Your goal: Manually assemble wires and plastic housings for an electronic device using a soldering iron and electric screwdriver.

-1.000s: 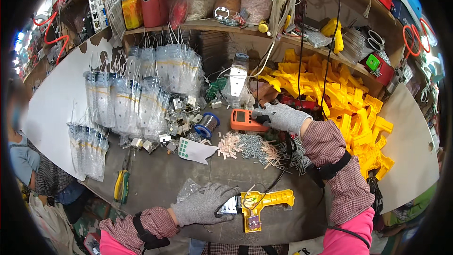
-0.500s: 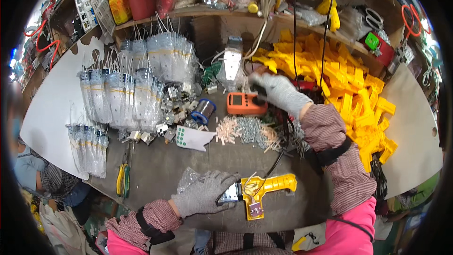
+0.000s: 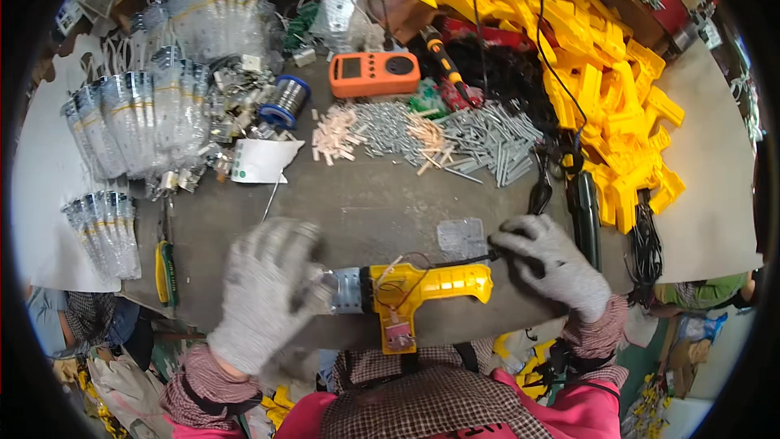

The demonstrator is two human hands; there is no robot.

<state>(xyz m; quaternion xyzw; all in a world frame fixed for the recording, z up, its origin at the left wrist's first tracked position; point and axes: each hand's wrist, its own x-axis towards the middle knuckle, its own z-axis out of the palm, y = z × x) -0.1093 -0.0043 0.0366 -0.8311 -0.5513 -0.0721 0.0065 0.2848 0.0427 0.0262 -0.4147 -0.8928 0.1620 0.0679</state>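
A yellow plastic tool housing half (image 3: pixel 443 283) lies open-side up at the table's near side, with thin wires and a small board inside. A metal plate (image 3: pixel 348 291) sticks out of its left end. My left hand (image 3: pixel 264 289), gloved in grey and slightly blurred, is beside that plate with its fingers apart. Beyond its fingertips a thin rod (image 3: pixel 275 195) reaches toward a white paper piece (image 3: pixel 264 161). My right hand (image 3: pixel 561 264), also gloved, has its bent fingers at the black cable (image 3: pixel 467 260) that runs from the housing; the fingers partly hide it.
An orange meter (image 3: pixel 374 75) stands behind piles of screws (image 3: pixel 496 142) and small pale sticks (image 3: pixel 337 134). Yellow housings (image 3: pixel 609 114) are heaped at right, wrapped metal parts (image 3: pixel 130 130) at left. A solder spool (image 3: pixel 284 102), pliers (image 3: pixel 166 272) and a clear plastic piece (image 3: pixel 461 238) lie about.
My right hand has come from the meter down to the cable beside the housing. My left hand has let go of the metal plate and shifted left. The view has tilted downward.
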